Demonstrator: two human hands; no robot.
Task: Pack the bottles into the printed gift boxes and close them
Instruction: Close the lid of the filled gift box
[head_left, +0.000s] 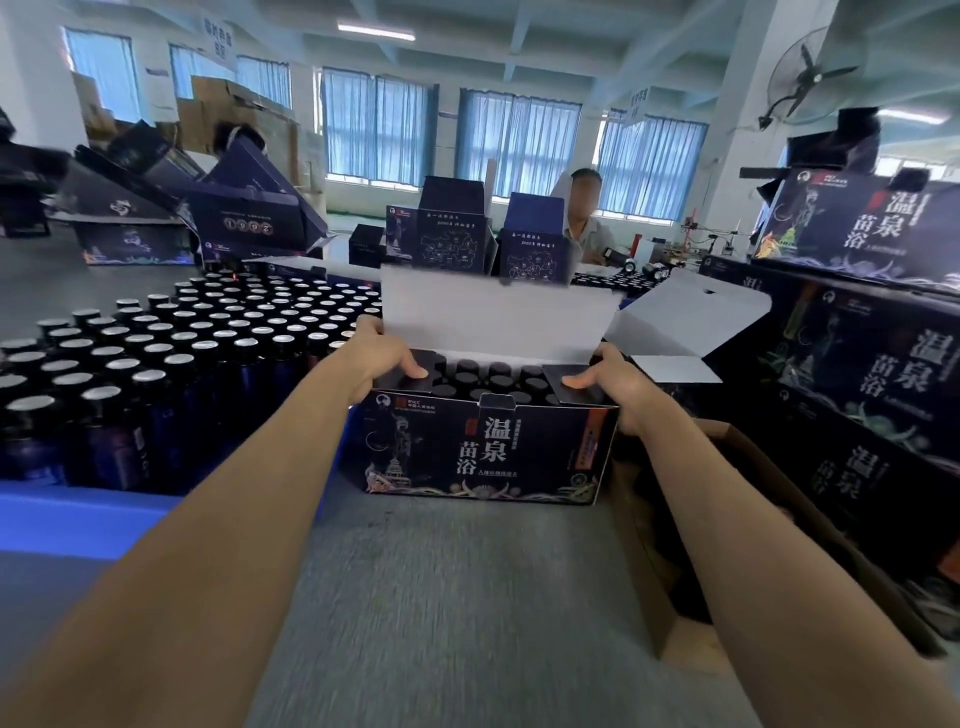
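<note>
While left hand (382, 358) and right hand (618, 387) grip gift box (483, 452), bottles (156, 353) beside, lid (493, 317) seemingly blocking boxes (535, 249).

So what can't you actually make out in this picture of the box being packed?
Head view only:
Bottles in the gift box: full count hidden by its folded side flaps and both thumbs.
Left hand and right hand: fingers mostly hidden behind the box ends.
Small print on the box front: too small and blurred.
Brown carton at right: contents dark, partly behind the right arm.
</note>
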